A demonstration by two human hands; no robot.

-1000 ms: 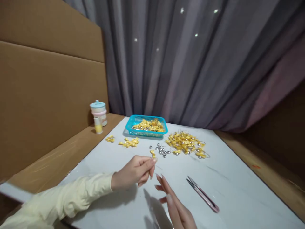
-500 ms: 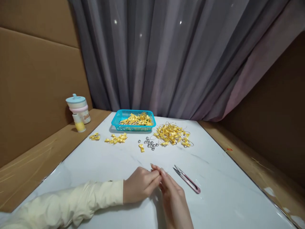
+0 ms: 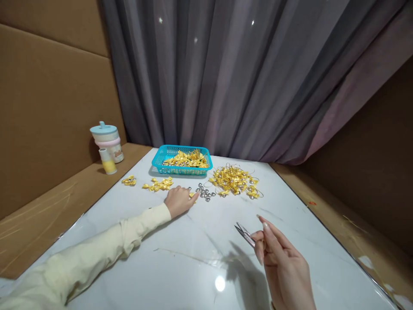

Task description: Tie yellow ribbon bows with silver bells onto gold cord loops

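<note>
My left hand [image 3: 181, 202] reaches across the white table, fingers and thumb apart, over a single yellow bow [image 3: 192, 195] that is partly covered by the thumb. Silver beads [image 3: 205, 193] lie just right of it. Nearer the front, my right hand [image 3: 281, 258] is raised with thumb and fingertips pinched together. A thin cord [image 3: 187, 254] runs along the tabletop toward this hand, its end at the fingers hard to see. Small pink-handled snips [image 3: 244, 234] lie behind the right fingers, which partly hide them.
A blue basket [image 3: 182, 171] holds yellow bows and beads. Corded bows form a large pile [image 3: 232, 180] to its right; loose bows [image 3: 158, 184] and a small bundle [image 3: 129, 181] lie left. A lidded cup [image 3: 108, 142] and thread spool [image 3: 107, 162] stand at the left edge.
My hands have moved apart. The left has gone forward to the single bow; the right has moved right, over the snips' handles. The cord is now visible across the table.
</note>
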